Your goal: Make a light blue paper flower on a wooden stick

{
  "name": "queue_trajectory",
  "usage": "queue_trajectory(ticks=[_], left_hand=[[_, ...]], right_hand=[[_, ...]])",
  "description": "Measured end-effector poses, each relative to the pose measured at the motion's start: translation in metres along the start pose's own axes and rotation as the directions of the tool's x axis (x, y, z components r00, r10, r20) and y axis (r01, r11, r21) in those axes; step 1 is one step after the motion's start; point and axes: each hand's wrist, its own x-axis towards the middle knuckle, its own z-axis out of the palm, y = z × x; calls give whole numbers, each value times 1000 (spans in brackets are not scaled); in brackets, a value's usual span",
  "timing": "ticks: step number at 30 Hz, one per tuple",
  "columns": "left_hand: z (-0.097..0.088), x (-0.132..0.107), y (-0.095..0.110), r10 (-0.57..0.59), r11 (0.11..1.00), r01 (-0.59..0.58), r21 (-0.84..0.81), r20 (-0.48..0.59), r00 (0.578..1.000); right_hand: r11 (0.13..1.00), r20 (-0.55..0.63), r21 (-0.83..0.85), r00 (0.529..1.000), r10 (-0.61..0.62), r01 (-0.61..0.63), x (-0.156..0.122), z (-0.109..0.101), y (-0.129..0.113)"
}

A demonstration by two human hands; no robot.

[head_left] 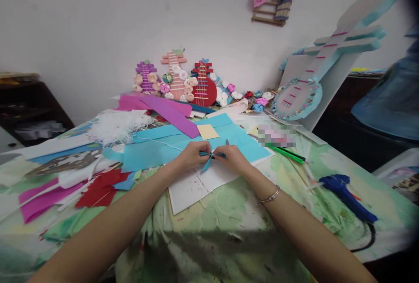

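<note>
My left hand and my right hand meet over the middle of the table, fingers pinched together. Between them is a small blue strip gathered like a bow, one tail hanging down; whether it is paper or felt I cannot tell. A thin white string runs from the left towards my left hand. Beneath the hands lies a white board with reddish marks, partly covered by light-blue sheets. A cream paper square rests just beyond my fingers. A small grey tip shows behind my right hand.
To the right lie a blue glue gun with its cord and a green cutter-like tool. Red scraps, a white shredded heap and a purple strip are left and behind. Decorated lute-shaped models stand along the wall.
</note>
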Motion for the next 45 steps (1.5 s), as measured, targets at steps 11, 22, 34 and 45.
queue_trajectory(ticks=[11, 22, 34, 45], left_hand=[[-3, -2, -1, 18, 1000, -18, -8, 82, 996], [-6, -4, 2, 54, 972, -75, 224, 100, 993], [-8, -5, 9, 111, 981, -134, 143, 156, 981], [-8, -3, 6, -15, 995, 35, -96, 201, 979]], right_hand=[[996, -2, -82, 999, 36, -37, 1, 2, -2], [996, 4, -4, 996, 87, -87, 1, -1, -5], [984, 165, 178, 986, -3, -27, 1, -14, 0], [957, 206, 289, 978, -40, -21, -2, -22, 3]])
